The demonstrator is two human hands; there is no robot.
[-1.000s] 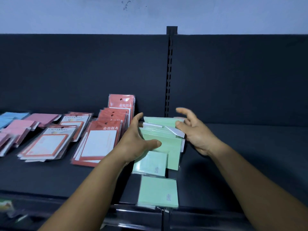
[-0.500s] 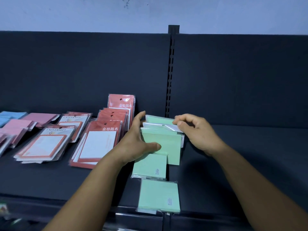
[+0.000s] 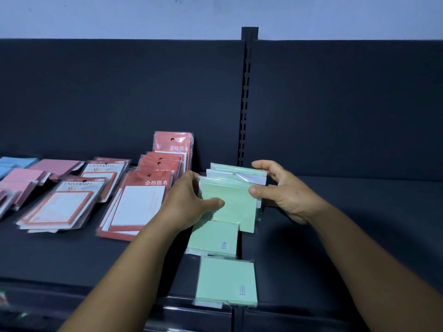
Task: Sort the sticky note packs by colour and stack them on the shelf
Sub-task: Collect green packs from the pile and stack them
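Pale green sticky note packs in clear plastic sleeves (image 3: 231,200) stand between a person's two hands on a dark shelf (image 3: 335,236). Left hand (image 3: 189,204) clasps the stack's near-left edge, thumb across the front pack; right hand (image 3: 285,195) pinches the opposite edge, fingers curled over the top. Two more green packs (image 3: 225,281) lie flat just below the wrists. Left of the left hand, red-bordered packs (image 3: 141,207) carry Chinese characters; neighbouring ones (image 3: 72,200) read "UNIVERSITY".
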